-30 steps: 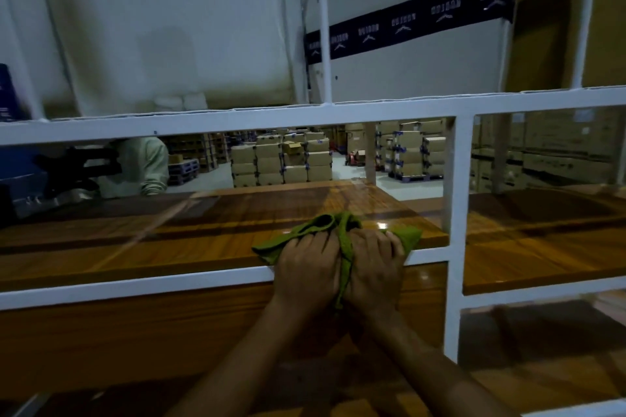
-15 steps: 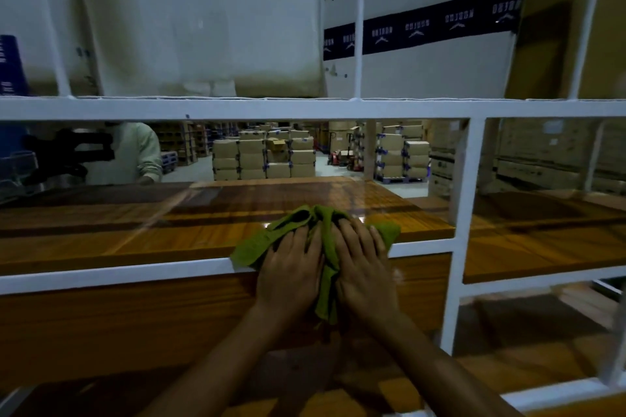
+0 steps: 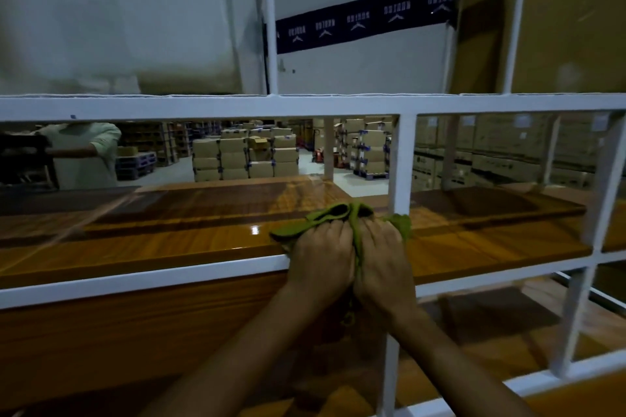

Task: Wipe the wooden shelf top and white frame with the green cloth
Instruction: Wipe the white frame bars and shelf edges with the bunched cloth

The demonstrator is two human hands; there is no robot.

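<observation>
Across our view the wooden shelf top runs left to right, its long axis along the white frame rail at its front edge. On that edge, just left of the upright post, sits the bunched green cloth. Our left hand and right hand press it side by side, fingers curled into it, and the right is nearer the post.

Single head cam, wide-angle, close to white frame, facing forward-down through it; wooden shelf top centre, stacked cartons 12 o'clock.
</observation>
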